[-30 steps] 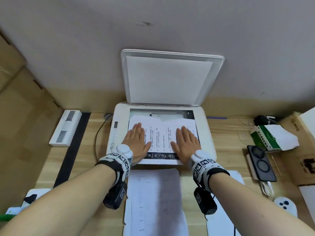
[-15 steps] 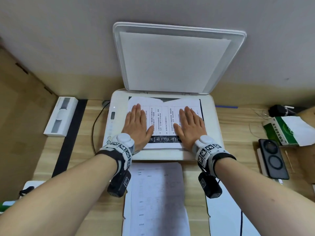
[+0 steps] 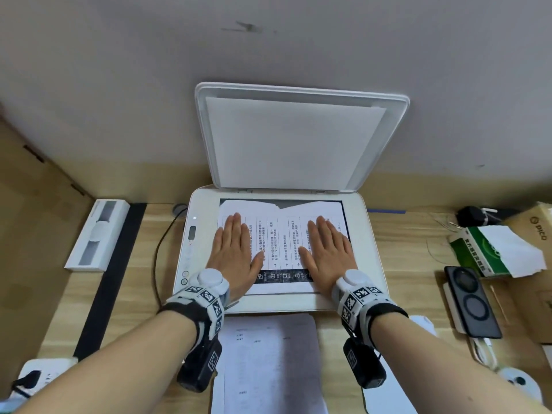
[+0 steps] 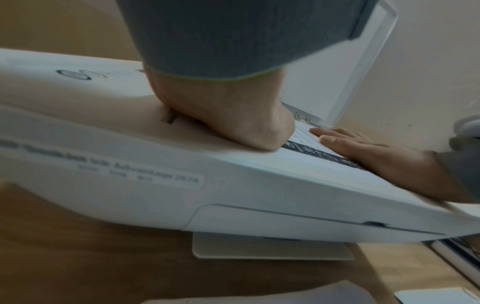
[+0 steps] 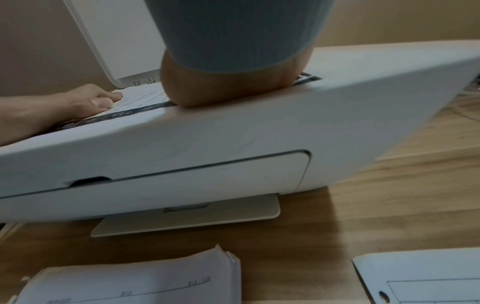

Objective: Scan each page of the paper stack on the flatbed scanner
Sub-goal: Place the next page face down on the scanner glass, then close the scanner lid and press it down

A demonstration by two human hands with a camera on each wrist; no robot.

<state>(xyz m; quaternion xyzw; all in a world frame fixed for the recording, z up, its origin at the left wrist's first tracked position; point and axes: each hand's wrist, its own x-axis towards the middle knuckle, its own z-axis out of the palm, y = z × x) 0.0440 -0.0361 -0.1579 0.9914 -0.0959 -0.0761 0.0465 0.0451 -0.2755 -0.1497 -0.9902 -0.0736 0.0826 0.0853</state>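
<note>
Change: the page [image 3: 282, 249] has slid back from the front, now nearly covering the scanner [image 3: 366, 252] glass.
Left hand [image 3: 234, 255]: flat, fingers straight, pressing the page.
Right hand [image 3: 330, 253]: likewise.
Meaning: page seated; lid [image 3: 298, 138] open, closing probably next.
Paper stack [image 3: 268, 363]: on the worktop, before the scanner.

Right hand [image 5: 233, 86]: heel pressed on printed page [image 5: 140, 98] atop white scanner [image 5: 233, 133]. Left hand [image 5: 78, 105]: flat on same page. Lid [image 5: 124, 41] raised. Paper stack [image 5: 130, 281] on wooden desk [image 5: 376, 205]; separate sheet [image 5: 420, 275] alongside.

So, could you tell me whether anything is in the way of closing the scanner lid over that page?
Yes: both the left hand and right hand lie flat on the page, under the raised lid.
</note>
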